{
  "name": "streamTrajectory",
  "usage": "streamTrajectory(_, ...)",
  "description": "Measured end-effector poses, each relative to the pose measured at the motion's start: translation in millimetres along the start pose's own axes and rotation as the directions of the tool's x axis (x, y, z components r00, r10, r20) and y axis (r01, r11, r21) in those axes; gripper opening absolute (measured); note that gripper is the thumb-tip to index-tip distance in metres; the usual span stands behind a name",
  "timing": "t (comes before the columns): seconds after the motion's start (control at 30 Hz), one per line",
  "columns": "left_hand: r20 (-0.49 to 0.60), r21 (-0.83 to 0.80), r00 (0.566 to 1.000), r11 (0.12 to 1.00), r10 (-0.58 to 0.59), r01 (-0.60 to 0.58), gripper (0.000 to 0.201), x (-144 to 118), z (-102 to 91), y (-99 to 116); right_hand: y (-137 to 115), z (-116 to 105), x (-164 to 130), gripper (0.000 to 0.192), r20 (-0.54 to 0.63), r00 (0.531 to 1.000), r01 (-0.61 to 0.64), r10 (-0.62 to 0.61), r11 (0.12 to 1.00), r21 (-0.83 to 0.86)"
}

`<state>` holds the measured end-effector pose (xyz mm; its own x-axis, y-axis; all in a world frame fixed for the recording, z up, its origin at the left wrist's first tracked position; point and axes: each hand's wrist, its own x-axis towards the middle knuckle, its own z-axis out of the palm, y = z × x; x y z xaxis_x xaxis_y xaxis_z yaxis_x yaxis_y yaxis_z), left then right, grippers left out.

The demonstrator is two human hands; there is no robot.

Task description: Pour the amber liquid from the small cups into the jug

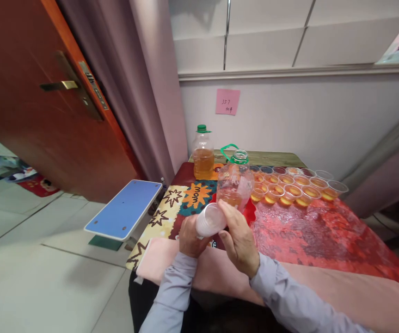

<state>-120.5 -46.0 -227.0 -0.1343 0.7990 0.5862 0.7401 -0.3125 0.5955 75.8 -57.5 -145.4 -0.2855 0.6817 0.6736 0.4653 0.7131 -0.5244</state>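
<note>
A nested stack of clear plastic cups (208,224) tilts with its open end toward me, above the near part of the table. My left hand (188,236) is closed around the stack from the left. On the right side, my right hand (239,236) has its fingertips and thumb at the rim of the top cup. Just behind my hands stands an uncapped clear jug (234,180) with a green handle and some amber liquid low inside. Part of a red tray (250,213) shows around its base; my right hand hides some of it.
Rows of cups with amber liquid (292,192) stand at the back right. A capped jug (203,162) of amber liquid is at the back left. Pink cloth (227,270) covers the table's front edge. A blue-topped stool (125,208) is left of the table.
</note>
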Motion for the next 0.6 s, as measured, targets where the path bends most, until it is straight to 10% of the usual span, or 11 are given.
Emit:
streamTrajectory(0.2, -0.067, 0.007, 0.981, 0.983, -0.183, 0.184, 0.069, 6.0, 4.9, -8.3, -7.2, -7.0, 3.3, 0.071, 0.002, 1.0, -0.019, 0.019, 0.999, 0.04)
streamTrajectory(0.33, -0.217, 0.03, 0.857, 0.875, -0.467, 0.484, 0.058, 16.2, 2.7, -12.4, 22.4, -49.4, 12.4, 0.074, -0.239, 0.967, -0.084, 0.088, 0.996, 0.029)
streamTrajectory(0.47, -0.17, 0.07, 0.781, 0.784, -0.6, 0.617, 0.052, 27.0, -3.7, -9.0, 117.1, -113.2, 3.5, 0.081, -0.598, 0.735, -0.356, 0.319, 0.933, 0.061)
streamTrajectory(0.6, -0.097, 0.087, 0.77, 0.765, -0.631, 0.638, 0.054, 33.5, -5.5, -3.6, 225.6, -167.6, -27.7, 0.107, -0.662, 0.44, -0.702, 0.608, 0.692, 0.17)
